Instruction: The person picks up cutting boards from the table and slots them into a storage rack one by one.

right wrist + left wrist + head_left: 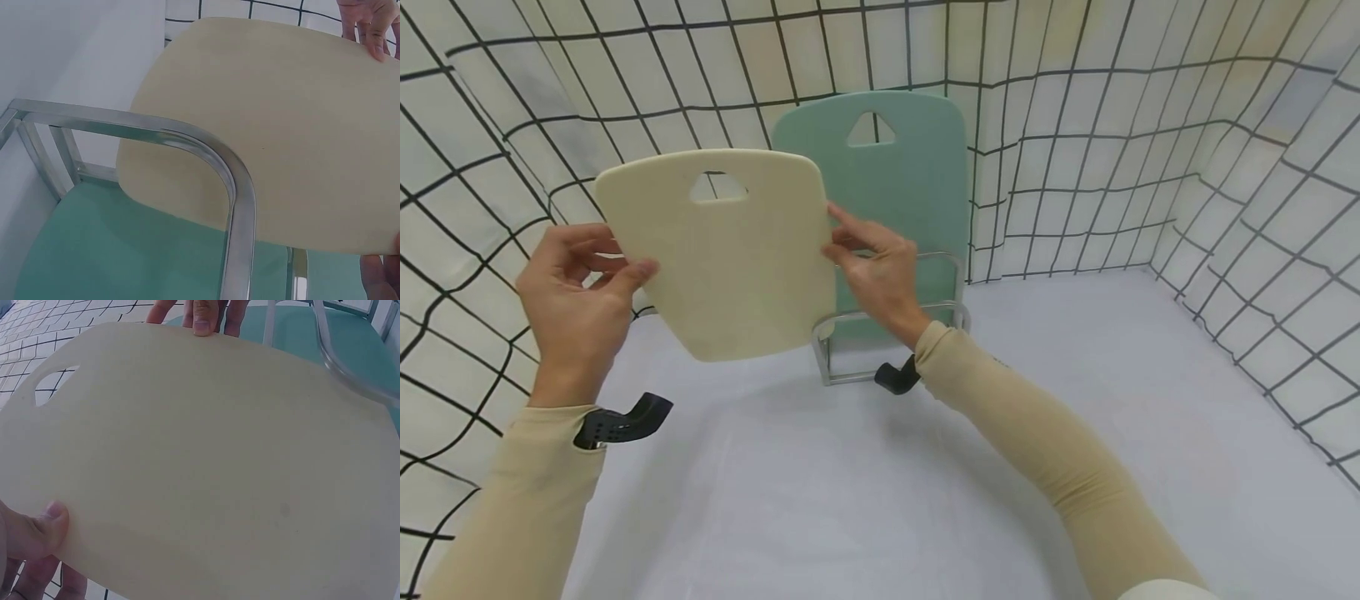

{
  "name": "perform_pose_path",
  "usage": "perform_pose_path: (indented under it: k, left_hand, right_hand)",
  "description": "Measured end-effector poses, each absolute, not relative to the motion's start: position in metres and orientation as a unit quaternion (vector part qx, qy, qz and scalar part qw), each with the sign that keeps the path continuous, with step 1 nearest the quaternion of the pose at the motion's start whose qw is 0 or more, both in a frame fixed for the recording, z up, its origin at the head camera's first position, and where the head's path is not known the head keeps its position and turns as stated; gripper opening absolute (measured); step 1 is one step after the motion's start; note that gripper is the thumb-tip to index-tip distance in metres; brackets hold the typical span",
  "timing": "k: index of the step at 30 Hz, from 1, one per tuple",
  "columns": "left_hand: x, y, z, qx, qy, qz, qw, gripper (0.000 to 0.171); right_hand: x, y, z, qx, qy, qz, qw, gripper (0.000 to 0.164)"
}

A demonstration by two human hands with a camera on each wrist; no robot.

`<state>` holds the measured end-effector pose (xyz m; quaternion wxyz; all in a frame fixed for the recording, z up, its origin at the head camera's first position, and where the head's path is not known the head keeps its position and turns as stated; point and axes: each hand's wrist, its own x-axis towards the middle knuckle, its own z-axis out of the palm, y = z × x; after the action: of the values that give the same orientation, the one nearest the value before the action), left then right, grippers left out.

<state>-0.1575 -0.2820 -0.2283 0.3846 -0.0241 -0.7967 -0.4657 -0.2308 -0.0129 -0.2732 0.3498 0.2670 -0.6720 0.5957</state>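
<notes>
A cream cutting board (737, 267) with a cut-out handle hole near its top is held up between both hands. My left hand (580, 292) pinches its left edge, thumb on the near face. On the opposite edge, my right hand (880, 267) pinches the board with thumb and fingers. Behind stands a green cutting board (917, 175), upright in a metal rack (827, 350). In the right wrist view, the cream board's lower part lies behind a bar of the rack (240, 206); whether they touch I cannot tell.
Black grid-patterned white walls (1075, 142) close in the back, left and right. The rack stands on a white surface (820, 492) near the back wall. Black wrist straps (625, 421) stick out below both hands.
</notes>
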Motion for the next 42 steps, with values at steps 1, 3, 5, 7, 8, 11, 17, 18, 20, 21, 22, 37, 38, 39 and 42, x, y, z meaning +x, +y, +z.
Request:
perform_pose_path:
  k: [1, 3, 5, 7, 8, 11, 17, 18, 20, 21, 22, 37, 38, 39, 42]
  left_hand:
    - [-0.158, -0.282, -0.229, -0.024, -0.797, -0.464, 0.385, 0.040]
    - [-0.158, -0.281, -0.229, -0.026, -0.797, -0.463, 0.386, 0.040]
    - [-0.159, -0.280, -0.229, -0.027, -0.797, -0.463, 0.387, 0.040]
    - [-0.159, -0.279, -0.229, -0.026, -0.797, -0.464, 0.386, 0.039]
    - [-0.159, -0.279, -0.229, -0.027, -0.796, -0.466, 0.386, 0.039]
    - [-0.160, -0.277, -0.230, -0.029, -0.794, -0.468, 0.386, 0.039]
    - [-0.162, -0.276, -0.232, -0.040, -0.793, -0.468, 0.388, 0.040]
    - [-0.162, -0.276, -0.232, -0.042, -0.794, -0.465, 0.390, 0.040]
    - [-0.163, -0.276, -0.232, -0.043, -0.794, -0.463, 0.391, 0.040]
    - [-0.163, -0.275, -0.232, -0.043, -0.795, -0.462, 0.391, 0.040]
    - [-0.163, -0.275, -0.232, -0.042, -0.795, -0.462, 0.391, 0.040]
    - [-0.164, -0.272, -0.232, -0.033, -0.798, -0.467, 0.381, 0.041]
    - [-0.164, -0.272, -0.232, -0.034, -0.797, -0.467, 0.381, 0.041]
    - [-0.164, -0.272, -0.232, -0.035, -0.797, -0.467, 0.381, 0.041]
    - [-0.164, -0.272, -0.233, -0.034, -0.798, -0.467, 0.381, 0.041]
  right_hand:
    - [-0.231, -0.012, -0.273, 0.266, -0.673, 0.594, 0.351, 0.044]
    - [-0.232, -0.011, -0.273, 0.264, -0.674, 0.592, 0.354, 0.044]
    - [-0.232, -0.010, -0.273, 0.263, -0.676, 0.589, 0.357, 0.044]
    - [-0.232, -0.009, -0.273, 0.262, -0.678, 0.586, 0.359, 0.043]
    - [-0.232, -0.008, -0.273, 0.262, -0.678, 0.585, 0.360, 0.044]
    - [-0.231, -0.007, -0.272, 0.262, -0.680, 0.584, 0.359, 0.044]
    - [-0.230, -0.005, -0.272, 0.260, -0.681, 0.582, 0.360, 0.044]
    - [-0.230, -0.004, -0.272, 0.260, -0.681, 0.581, 0.361, 0.044]
    - [-0.230, -0.004, -0.272, 0.261, -0.682, 0.579, 0.363, 0.043]
    - [-0.230, -0.004, -0.272, 0.261, -0.682, 0.579, 0.364, 0.043]
    - [-0.230, -0.003, -0.272, 0.260, -0.683, 0.578, 0.363, 0.043]
    - [-0.230, 0.000, -0.272, 0.258, -0.693, 0.567, 0.364, 0.044]
    - [-0.230, 0.001, -0.272, 0.258, -0.693, 0.565, 0.365, 0.043]
    - [-0.230, 0.001, -0.272, 0.258, -0.694, 0.564, 0.366, 0.043]
    - [-0.231, 0.002, -0.272, 0.258, -0.695, 0.563, 0.366, 0.043]
